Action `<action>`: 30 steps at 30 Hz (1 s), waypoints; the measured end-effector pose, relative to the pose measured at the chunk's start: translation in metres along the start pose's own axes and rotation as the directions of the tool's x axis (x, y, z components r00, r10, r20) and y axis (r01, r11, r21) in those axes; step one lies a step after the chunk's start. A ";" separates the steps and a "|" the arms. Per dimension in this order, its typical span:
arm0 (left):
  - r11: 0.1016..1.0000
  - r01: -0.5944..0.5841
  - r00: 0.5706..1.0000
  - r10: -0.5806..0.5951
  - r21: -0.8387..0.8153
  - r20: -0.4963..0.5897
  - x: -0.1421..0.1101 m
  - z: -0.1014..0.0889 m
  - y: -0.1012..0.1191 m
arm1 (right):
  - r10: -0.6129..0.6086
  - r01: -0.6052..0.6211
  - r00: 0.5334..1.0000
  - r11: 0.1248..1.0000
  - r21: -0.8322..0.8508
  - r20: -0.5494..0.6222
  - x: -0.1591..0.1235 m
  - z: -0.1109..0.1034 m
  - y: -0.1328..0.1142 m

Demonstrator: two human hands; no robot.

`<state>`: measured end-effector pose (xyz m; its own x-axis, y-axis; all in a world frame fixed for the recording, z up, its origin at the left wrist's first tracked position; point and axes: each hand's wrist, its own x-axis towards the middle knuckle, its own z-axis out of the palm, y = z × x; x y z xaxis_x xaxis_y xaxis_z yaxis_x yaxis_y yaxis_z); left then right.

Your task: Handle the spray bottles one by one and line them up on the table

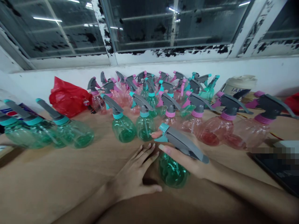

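Note:
A green spray bottle (172, 171) with a grey and teal trigger head stands on the brown table (58, 174) in front of me. My right hand (187, 158) is wrapped around its neck under the trigger head. Just left of the bottle, my left hand (135, 174) lies flat on the table with its fingers stretched out and holds nothing.
Several green and pink spray bottles stand in rows behind, such as a green one (122, 126) and a pink one (216, 129). A red plastic bag (67, 98) lies at the back left. A white tub (238, 85) sits back right, a dark flat object (277, 171) at right.

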<state>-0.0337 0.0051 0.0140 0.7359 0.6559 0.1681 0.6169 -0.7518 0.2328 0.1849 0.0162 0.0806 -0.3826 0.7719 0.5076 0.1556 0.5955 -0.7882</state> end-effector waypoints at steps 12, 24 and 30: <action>1.000 0.010 1.000 -0.010 -0.010 0.011 0.001 -0.003 0.002 | -0.048 0.048 0.999 0.998 -0.044 0.000 0.001 0.001 -0.001; 0.995 -0.021 0.999 0.018 0.097 0.032 0.000 -0.001 0.001 | -0.052 0.053 0.998 0.998 0.025 -0.026 0.001 0.002 0.001; 0.996 -0.013 0.999 0.008 0.086 0.050 0.000 0.000 0.001 | -0.017 0.020 0.999 0.997 0.079 -0.035 0.000 0.002 0.000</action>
<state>-0.0329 0.0042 0.0148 0.7539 0.6455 0.1221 0.6295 -0.7630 0.1470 0.1831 0.0159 0.0799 -0.3532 0.7688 0.5331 0.0750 0.5913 -0.8030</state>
